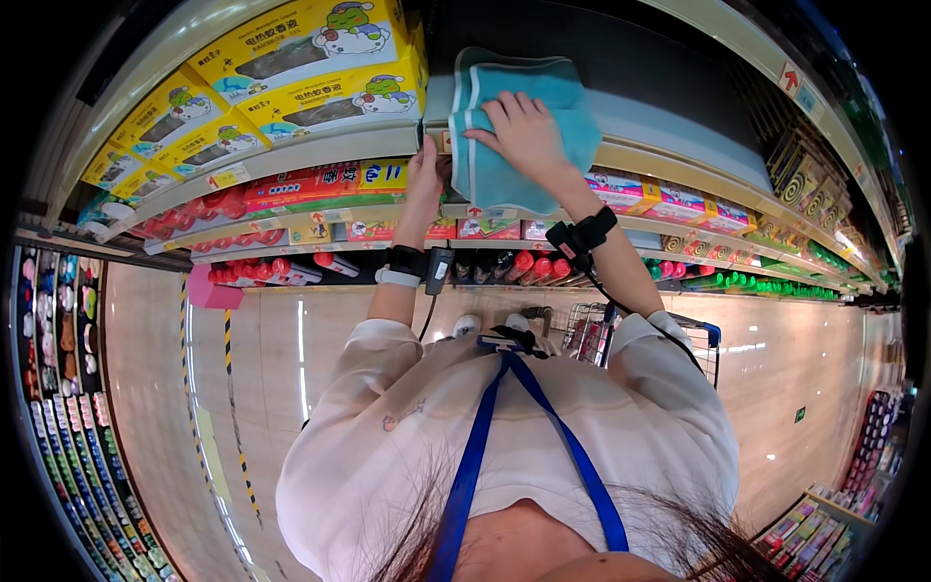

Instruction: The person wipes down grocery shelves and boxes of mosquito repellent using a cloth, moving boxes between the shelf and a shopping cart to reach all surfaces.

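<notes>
My right hand [527, 138] lies palm down on a folded teal cloth [502, 182] with pale edging, thumb and fingers curved over it. The cloth rests partly on a dark shelf board [633, 65] and hangs over its front edge. At the joint between two shelf sections, my left hand [428, 174] touches the shelf's front edge [349, 142], thumb pointing up. Its other fingers are mostly hidden, so its grip is unclear. Yellow boxes of electric mosquito liquid [327, 94] are stacked just left of the cloth.
Lower shelves hold red mosquito-coil boxes [291, 190], pink boxes [618, 190] and red-capped spray cans [538, 268]. Coil packs [807, 174] stand at right. A wire cart [589, 327] is by my right side. A pink box-like object [214, 287] is at left, near striped floor tape [229, 356].
</notes>
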`<state>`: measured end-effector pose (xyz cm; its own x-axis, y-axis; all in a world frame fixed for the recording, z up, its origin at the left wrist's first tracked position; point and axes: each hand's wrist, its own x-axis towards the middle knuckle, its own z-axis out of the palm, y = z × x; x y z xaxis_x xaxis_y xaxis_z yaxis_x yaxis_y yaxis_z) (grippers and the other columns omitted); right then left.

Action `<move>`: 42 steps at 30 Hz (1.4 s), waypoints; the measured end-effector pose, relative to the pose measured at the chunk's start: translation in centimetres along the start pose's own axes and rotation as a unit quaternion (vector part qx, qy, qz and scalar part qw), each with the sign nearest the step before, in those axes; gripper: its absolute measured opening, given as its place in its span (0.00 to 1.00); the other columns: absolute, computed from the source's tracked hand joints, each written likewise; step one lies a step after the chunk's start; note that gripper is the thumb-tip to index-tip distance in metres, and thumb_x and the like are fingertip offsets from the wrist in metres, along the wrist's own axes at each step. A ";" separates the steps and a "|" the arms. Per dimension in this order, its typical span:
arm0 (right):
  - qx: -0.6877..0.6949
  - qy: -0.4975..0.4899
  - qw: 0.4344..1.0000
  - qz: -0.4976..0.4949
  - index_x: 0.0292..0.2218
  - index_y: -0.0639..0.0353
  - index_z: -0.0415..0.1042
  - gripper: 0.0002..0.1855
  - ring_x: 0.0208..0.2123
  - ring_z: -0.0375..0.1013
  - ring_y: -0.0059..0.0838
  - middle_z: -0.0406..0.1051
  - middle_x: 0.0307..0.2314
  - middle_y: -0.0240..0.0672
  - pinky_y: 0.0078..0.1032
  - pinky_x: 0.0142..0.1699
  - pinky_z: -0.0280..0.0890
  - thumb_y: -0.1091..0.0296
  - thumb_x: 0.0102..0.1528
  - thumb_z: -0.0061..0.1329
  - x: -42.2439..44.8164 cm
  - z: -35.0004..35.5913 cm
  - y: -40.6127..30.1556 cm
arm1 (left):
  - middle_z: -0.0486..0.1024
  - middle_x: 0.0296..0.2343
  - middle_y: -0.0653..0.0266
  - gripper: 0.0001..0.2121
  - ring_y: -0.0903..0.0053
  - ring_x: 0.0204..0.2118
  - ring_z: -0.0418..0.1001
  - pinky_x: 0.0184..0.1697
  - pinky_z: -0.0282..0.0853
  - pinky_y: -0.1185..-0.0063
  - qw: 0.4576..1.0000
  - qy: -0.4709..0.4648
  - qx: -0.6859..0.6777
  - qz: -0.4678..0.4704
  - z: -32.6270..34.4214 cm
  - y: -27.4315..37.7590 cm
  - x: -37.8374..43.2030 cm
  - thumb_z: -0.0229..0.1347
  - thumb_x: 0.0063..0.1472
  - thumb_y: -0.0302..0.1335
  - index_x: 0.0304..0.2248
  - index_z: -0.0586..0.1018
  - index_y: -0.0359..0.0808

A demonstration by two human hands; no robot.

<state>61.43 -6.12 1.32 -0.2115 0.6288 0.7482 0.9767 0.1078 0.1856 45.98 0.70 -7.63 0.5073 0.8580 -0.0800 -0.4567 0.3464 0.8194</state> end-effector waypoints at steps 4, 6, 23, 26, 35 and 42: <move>-0.029 -0.026 0.998 0.045 0.27 0.55 0.65 0.20 0.28 0.65 0.31 0.63 0.24 0.31 0.26 0.31 0.60 0.45 0.44 0.48 0.9 0.1 -1.5 | 0.71 0.32 0.67 0.19 0.83 0.34 0.69 0.35 0.64 0.83 1.000 0.021 0.010 0.002 -1.4 -1.0 0.8 0.46 0.59 0.44 0.37 0.70 0.33; -0.015 0.003 1.000 -0.007 0.27 0.54 0.66 0.20 0.28 0.65 0.30 0.63 0.24 0.30 0.26 0.31 0.61 0.46 0.45 0.48 1.9 1.1 -2.7 | 0.71 0.32 0.66 0.18 0.83 0.35 0.69 0.37 0.65 0.82 0.999 0.035 0.038 -0.011 -2.0 -1.8 1.2 0.45 0.60 0.42 0.38 0.70 0.33; -0.067 0.046 0.988 0.128 0.20 0.56 0.66 0.15 0.19 0.67 0.33 0.66 0.17 0.33 0.28 0.25 0.61 0.53 0.48 0.46 -2.7 -2.3 4.7 | 0.72 0.35 0.55 0.23 0.74 0.40 0.70 0.47 0.63 0.76 0.998 -0.042 0.014 0.052 0.0 -0.2 0.2 0.41 0.61 0.43 0.36 0.72 0.25; -0.073 0.050 0.985 0.151 0.18 0.55 0.66 0.13 0.18 0.67 0.32 0.66 0.15 0.33 0.27 0.23 0.62 0.59 0.48 0.45 -0.6 -1.0 1.9 | 0.73 0.33 0.59 0.22 0.77 0.36 0.71 0.44 0.65 0.79 0.998 -0.035 0.016 0.057 -0.2 -0.8 0.6 0.41 0.61 0.43 0.35 0.72 0.27; 0.016 0.071 0.992 0.106 0.18 0.56 0.66 0.13 0.18 0.68 0.31 0.67 0.16 0.34 0.26 0.23 0.63 0.58 0.48 0.45 2.8 2.2 -2.8 | 0.73 0.29 0.66 0.13 0.84 0.31 0.70 0.34 0.68 0.82 0.995 0.075 0.060 0.034 -0.6 -1.1 0.1 0.42 0.63 0.34 0.34 0.72 0.32; 0.010 0.015 0.984 0.178 0.22 0.57 0.68 0.15 0.20 0.69 0.37 0.68 0.18 0.37 0.31 0.25 0.64 0.55 0.50 0.43 -1.7 -2.1 3.8 | 0.72 0.37 0.61 0.24 0.76 0.40 0.69 0.48 0.61 0.76 0.997 -0.007 0.057 0.054 -0.4 -0.3 0.0 0.41 0.60 0.46 0.39 0.70 0.29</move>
<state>65.42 -8.41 2.04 0.1439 0.6059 0.7824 0.9895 -0.0999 -0.1047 45.85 0.75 -8.07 0.4702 0.8823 0.0205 -0.4246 0.2057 0.8817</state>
